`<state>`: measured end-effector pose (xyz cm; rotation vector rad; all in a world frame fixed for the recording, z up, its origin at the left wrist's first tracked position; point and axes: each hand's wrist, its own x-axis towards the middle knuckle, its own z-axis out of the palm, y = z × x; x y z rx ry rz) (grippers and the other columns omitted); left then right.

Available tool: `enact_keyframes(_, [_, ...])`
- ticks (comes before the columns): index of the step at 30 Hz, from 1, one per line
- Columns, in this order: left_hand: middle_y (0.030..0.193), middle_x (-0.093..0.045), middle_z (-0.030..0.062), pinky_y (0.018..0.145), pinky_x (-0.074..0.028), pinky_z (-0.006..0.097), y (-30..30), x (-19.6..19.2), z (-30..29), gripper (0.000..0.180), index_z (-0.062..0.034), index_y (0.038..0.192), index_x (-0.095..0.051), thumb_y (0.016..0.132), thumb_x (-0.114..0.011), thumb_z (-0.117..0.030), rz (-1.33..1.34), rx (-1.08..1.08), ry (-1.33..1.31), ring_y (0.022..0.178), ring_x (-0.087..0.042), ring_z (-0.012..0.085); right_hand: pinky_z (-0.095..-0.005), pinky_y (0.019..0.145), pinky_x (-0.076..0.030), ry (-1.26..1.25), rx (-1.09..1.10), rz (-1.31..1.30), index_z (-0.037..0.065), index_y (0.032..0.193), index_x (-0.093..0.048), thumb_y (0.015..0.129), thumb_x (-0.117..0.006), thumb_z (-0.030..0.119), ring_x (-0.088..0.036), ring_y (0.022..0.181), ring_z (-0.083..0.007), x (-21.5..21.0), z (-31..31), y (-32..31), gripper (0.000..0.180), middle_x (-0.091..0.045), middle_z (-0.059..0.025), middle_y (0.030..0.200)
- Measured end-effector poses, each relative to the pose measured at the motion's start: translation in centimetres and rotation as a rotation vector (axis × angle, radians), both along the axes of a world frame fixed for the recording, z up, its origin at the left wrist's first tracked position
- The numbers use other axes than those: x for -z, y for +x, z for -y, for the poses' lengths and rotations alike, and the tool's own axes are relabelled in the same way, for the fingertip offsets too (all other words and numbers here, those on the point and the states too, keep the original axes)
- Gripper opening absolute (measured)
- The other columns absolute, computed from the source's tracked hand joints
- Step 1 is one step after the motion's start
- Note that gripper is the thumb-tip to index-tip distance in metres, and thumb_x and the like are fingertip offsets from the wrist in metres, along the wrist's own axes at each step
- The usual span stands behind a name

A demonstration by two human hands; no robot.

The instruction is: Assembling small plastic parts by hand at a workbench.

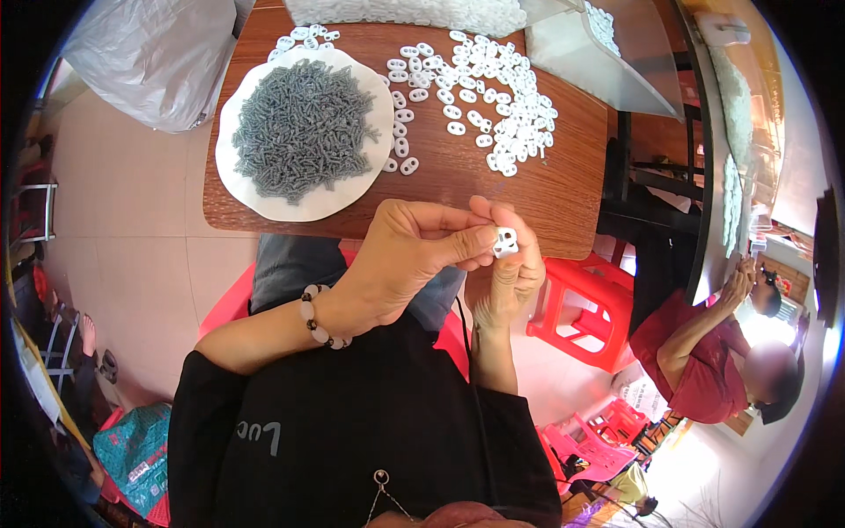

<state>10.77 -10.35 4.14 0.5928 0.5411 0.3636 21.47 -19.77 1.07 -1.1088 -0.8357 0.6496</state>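
Note:
Above my lap, at the table's near edge, my left hand [409, 255] pinches a small white plastic two-hole piece [504, 241] between thumb and fingers. My right hand [508, 280] grips the same piece from its right side, fingers curled around it. Beyond the hands, many matching white oval pieces [515, 132] lie loose on the brown table [563, 207]. To the left stands a white scalloped plate [231, 172], heaped with small grey pieces that look like springs [304, 128]. Whether a small part is hidden in my fingers cannot be made out.
A pile of white pieces [405, 13] fills the table's far side, beside a pale bin [590, 53]. A grey plastic bag [154, 57] sits at far left. A red stool [585, 312] stands at right, near another person in a dark red shirt [695, 361] working at a table.

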Motion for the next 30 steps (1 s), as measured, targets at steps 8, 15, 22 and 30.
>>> enact_keyframes(8, [0.079, -0.067, 0.0064, 0.065, -0.047, 0.021, -0.2, -0.2, -0.1, 0.018, 0.0023, 0.095, -0.069, 0.084, -0.069, -0.011, -0.020, -0.020, 0.058, 0.070, -0.059, 0.0090, -0.0278, 0.079, -0.046, -0.015, -0.059, -0.110, -0.007, 0.123, -0.051, 0.090, -0.059, 0.039, -0.057, 0.096, -0.0205, -0.9, -0.6, -0.1, 0.058, -0.054, -0.0263, 0.122])
enact_keyframes(15, [0.080, -0.067, 0.0059, 0.065, -0.047, 0.021, -0.2, -0.2, 0.4, 0.017, 0.0017, 0.096, -0.069, 0.084, -0.069, -0.009, -0.025, -0.048, 0.064, 0.069, -0.058, 0.0081, -0.0331, 0.094, -0.045, 0.031, -0.154, -0.223, -0.003, 0.117, -0.057, 0.082, -0.069, 0.037, -0.058, 0.110, -0.0253, 0.7, 0.1, 0.9, 0.054, -0.054, -0.0249, 0.124])
enact_keyframes(22, [0.087, -0.069, 0.0076, 0.071, -0.048, 0.022, -0.2, 0.0, 1.0, 0.017, 0.0015, 0.099, -0.069, 0.084, -0.068, -0.007, 0.002, -0.094, 0.019, 0.078, -0.061, 0.0085, -0.0219, 0.063, -0.043, 0.113, -0.071, -0.282, -0.002, 0.112, -0.061, 0.086, -0.066, 0.033, -0.053, 0.074, -0.0126, 1.2, -0.4, -0.3, 0.044, -0.057, -0.0229, 0.115])
enact_keyframes(30, [0.092, -0.070, 0.0080, 0.079, -0.048, 0.023, -0.3, -0.5, 0.8, 0.017, 0.0013, 0.100, -0.069, 0.085, -0.067, -0.006, 0.065, -0.096, 0.020, 0.085, -0.060, 0.0083, -0.0238, 0.066, -0.043, 0.162, -0.065, -0.277, -0.001, 0.108, -0.063, 0.086, -0.066, 0.033, -0.052, 0.090, -0.0184, 2.3, -0.4, -0.3, 0.041, -0.060, -0.0198, 0.107])
